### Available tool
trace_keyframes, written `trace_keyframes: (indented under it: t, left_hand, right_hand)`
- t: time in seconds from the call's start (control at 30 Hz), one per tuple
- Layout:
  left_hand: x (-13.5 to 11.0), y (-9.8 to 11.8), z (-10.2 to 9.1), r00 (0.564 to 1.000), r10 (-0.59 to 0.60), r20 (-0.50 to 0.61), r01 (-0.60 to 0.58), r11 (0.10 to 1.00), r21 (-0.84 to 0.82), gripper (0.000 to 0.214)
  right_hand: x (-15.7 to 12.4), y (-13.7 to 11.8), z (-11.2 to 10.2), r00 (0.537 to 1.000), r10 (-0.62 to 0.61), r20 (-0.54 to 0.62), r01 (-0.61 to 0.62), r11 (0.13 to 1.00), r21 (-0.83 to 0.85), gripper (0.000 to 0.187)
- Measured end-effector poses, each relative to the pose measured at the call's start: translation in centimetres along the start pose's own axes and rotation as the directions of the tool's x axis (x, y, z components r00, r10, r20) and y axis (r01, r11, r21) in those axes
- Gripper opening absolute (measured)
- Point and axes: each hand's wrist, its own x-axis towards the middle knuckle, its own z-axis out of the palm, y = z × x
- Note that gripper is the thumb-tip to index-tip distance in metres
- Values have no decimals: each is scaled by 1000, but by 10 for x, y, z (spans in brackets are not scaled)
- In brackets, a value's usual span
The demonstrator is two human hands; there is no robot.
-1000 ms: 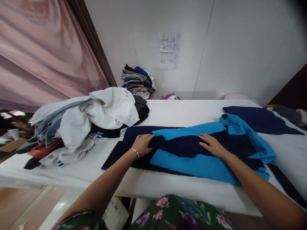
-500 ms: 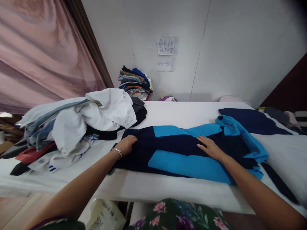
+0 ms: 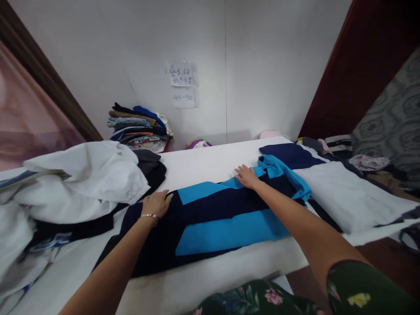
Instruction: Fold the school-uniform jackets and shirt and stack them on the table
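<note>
A navy and bright-blue collared jacket (image 3: 226, 205) lies in a long, narrow shape across the white table, its collar end to the right. My left hand (image 3: 157, 203) rests on the navy left end of the jacket, near the far edge, with fingers stretched out. Towards the collar, my right hand (image 3: 246, 176) lies on the far edge of the jacket, palm down and fingers spread. Both hands press on the cloth without gripping it. Part of the jacket's left end is hidden behind my left forearm.
To the left is a loose heap of white clothes (image 3: 88, 179) with dark pieces under it. A folded clothes stack (image 3: 141, 127) stands by the wall. On the right lie a navy folded garment (image 3: 288, 155) and a white garment (image 3: 354, 192). Paper signs (image 3: 183, 85) hang on the wall.
The view has turned to the right. My right hand has moved from the middle of the jacket to its far edge, nearer the collar. My left hand stays at the left end.
</note>
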Motion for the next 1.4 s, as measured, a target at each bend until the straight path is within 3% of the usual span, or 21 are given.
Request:
trace_keyframes:
  t: [0.1,0.23,0.47,0.7,0.8,0.87,1.0,1.1,1.2,1.3,1.4]
  left_hand:
    - [6,-6,6,994,-39,107,29,996,90,44]
    - [9,-15,8,990,-5,140,-14,991,134,43]
    - [12,-34,12,963,-72,259,41,991,125,37]
    - [3,-42,16,930,-113,348,91,993,78,39]
    - [3,-43,17,951,-125,283,114,992,56,43]
    - [3,-38,18,985,-86,151,84,996,19,52]
    - [6,-18,24,993,101,-64,-107,990,-92,63]
    - [16,-5,31,981,182,-74,-189,976,-109,60]
    - [32,-1,37,992,107,74,-103,993,-55,58]
    - [46,-5,38,974,51,220,-53,999,2,57]
    - [48,-6,32,978,122,166,-124,992,2,50]
  right_hand:
    - [11,34,0,986,153,64,-148,985,-86,47]
    - [9,62,-1,983,181,32,-177,978,-107,41]
    - [-11,70,2,978,165,-126,-182,974,-135,41]
    - [-18,74,26,976,191,-106,-202,974,-103,38]
    - [-15,79,22,979,171,-114,-179,982,-59,33]
    - [-11,89,12,975,163,-151,-168,986,-19,32]
    - [3,120,-18,935,243,-257,-238,970,52,35]
    - [14,135,-33,935,263,-239,-245,964,100,34]
    - [18,129,-33,974,179,-139,-160,977,141,27]
    - [13,108,-25,989,112,-95,-96,982,166,24]
    - [-2,91,-17,989,81,-125,-58,983,176,28]
